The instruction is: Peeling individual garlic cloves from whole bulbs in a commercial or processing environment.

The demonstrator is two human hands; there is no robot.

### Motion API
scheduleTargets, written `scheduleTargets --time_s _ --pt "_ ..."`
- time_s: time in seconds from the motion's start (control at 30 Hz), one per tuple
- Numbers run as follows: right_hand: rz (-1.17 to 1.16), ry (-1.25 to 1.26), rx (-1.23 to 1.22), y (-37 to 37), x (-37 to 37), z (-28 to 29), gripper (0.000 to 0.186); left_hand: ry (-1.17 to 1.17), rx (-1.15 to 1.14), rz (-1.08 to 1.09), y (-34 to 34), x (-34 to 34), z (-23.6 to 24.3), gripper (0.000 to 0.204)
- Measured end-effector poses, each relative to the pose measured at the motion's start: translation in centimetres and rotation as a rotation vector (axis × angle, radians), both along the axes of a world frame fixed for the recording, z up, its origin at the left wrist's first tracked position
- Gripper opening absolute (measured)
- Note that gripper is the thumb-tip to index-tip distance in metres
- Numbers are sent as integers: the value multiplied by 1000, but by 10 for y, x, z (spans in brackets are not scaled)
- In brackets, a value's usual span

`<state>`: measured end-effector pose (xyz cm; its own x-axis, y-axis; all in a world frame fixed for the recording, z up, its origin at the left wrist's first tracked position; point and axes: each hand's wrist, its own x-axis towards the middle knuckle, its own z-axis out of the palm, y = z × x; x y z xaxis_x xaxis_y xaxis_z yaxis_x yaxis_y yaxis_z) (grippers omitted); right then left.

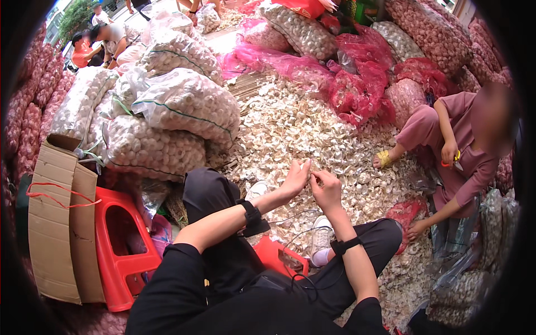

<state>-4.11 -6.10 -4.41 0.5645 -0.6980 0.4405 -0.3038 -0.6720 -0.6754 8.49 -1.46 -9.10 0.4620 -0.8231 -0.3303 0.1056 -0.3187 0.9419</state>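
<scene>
In front of my knees, my left hand (295, 180) and my right hand (326, 188) meet at the fingertips. The left fingers point upward and press together, while the right ones are curled in a pinch. Anything between them is too small or hidden to make out. A thick layer of loose garlic skins and trimmings (279, 125) covers the ground beneath both hands. Black straps circle my two forearms, and a thin dark cable (296, 226) hangs below my hands.
Clear bags of garlic (187, 106) are piled at left, by a cardboard piece (53, 223) and a red plastic stool (125, 251). Pink net bags (363, 84) lie at the back. At right a seated person (452, 145) holds yellow-handled cutters (457, 159) and touches a red net bag (406, 215).
</scene>
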Motion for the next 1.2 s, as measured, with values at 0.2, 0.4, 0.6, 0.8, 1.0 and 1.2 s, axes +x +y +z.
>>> scheduleTargets --time_s 0.2,0.4,0.6,0.8,1.0,1.2 --pt "-81 85 109 1 -6 0 7 -43 -57 -107 2 -3 21 40" --pt "-187 52 12 -8 -3 3 8 197 -188 -88 1 -2 47 31" --pt "-305 114 470 -41 -17 -4 13 713 -196 -43 -6 13 72 40" --pt "18 -135 233 -23 -5 20 24 856 -231 -2 -3 25 56 38" --pt "70 -108 200 -10 1 25 26 788 -194 19 -3 12 71 42" --pt "22 -135 157 -8 5 36 31 782 -113 19 -2 22 74 51"
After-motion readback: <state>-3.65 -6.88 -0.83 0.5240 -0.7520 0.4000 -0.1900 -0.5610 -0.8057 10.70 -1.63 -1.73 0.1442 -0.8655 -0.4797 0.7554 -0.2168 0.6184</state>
